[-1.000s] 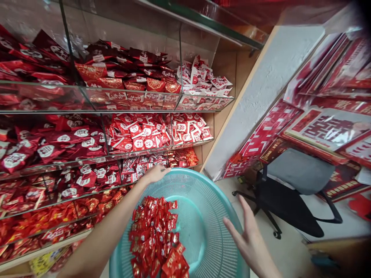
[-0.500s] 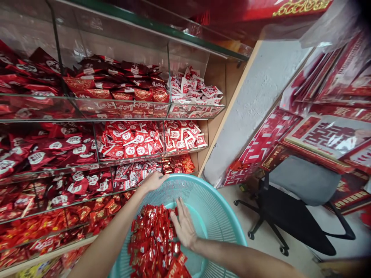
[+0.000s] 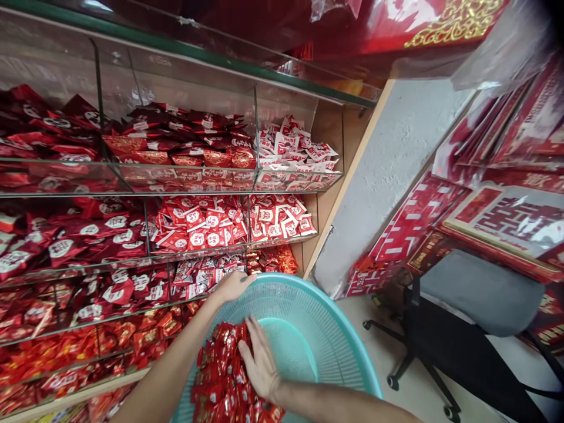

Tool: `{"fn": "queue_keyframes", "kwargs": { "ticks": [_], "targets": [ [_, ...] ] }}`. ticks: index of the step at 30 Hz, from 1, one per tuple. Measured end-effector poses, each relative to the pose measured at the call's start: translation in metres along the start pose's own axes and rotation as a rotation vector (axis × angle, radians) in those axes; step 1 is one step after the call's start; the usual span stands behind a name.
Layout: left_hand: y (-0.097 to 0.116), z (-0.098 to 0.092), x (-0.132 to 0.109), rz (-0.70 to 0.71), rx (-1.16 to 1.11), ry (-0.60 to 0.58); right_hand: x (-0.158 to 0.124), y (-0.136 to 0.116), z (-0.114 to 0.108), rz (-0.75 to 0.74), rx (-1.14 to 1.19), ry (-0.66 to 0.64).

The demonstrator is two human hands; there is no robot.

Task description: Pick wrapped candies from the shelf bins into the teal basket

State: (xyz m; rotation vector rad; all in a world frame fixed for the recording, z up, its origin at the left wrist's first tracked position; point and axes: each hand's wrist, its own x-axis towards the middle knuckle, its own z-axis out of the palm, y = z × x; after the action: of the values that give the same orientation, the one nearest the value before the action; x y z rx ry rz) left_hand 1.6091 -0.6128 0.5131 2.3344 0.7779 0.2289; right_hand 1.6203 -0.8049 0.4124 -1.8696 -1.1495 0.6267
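A round teal plastic basket is in front of me, with a heap of small red foil-wrapped sweets on its left side. My left hand grips the far rim of the basket, fingers curled over the edge. My right hand lies flat on the heap of sweets, fingers stretched out and pointing away from me. It holds nothing.
Glass shelves on the left are divided into bins full of red and white sweet packets. A white wall pillar stands behind the basket. A black and grey office chair is on the floor at right, below red wrapped decorations.
My right hand came from the basket's right rim into the basket and now rests further left on the sweets. The left hand has kept its grip on the rim.
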Motion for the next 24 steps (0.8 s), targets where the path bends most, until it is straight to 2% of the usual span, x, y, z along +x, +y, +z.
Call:
{"fn": "queue_keyframes", "kwargs": {
  "ticks": [11,20,24],
  "targets": [
    [0.005,-0.007,-0.001,-0.044,0.013,-0.01,0.004,-0.001,0.004,-0.092,0.048,-0.036],
    [-0.004,-0.02,-0.008,-0.057,-0.011,0.032,0.013,-0.006,0.003,-0.111,0.118,-0.026],
    [-0.011,-0.022,-0.012,-0.087,-0.005,0.046,0.016,-0.009,0.004,-0.104,0.08,-0.072]
  ]
}}
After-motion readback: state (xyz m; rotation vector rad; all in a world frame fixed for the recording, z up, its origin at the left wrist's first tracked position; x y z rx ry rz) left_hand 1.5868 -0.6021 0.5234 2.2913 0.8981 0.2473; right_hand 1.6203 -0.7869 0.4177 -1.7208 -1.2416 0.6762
